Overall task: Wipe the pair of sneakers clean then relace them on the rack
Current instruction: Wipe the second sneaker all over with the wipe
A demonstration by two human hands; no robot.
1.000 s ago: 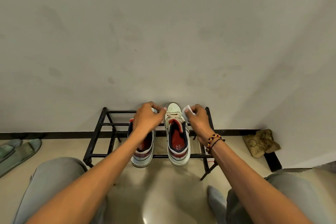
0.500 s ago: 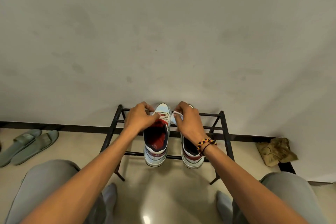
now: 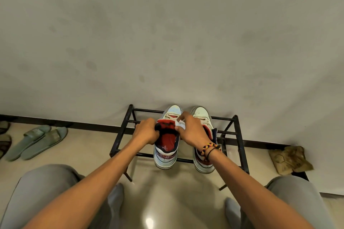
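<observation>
Head view: left hand [image 3: 147, 132] grips the left sneaker [image 3: 166, 145] collar; right hand [image 3: 193, 132] pinches a white wipe [image 3: 180, 123] (folded) against its tongue, on the rack [image 3: 240, 135].

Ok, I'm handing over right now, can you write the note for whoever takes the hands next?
Left hand grips the collar of the left white sneaker with red lining.
Right hand pinches a small white wipe at that sneaker's tongue.
Both it and the right white sneaker sit side by side on the black metal rack.
Done: cannot tell how much is wiped.
Left: finish wiping, then relace both.
</observation>
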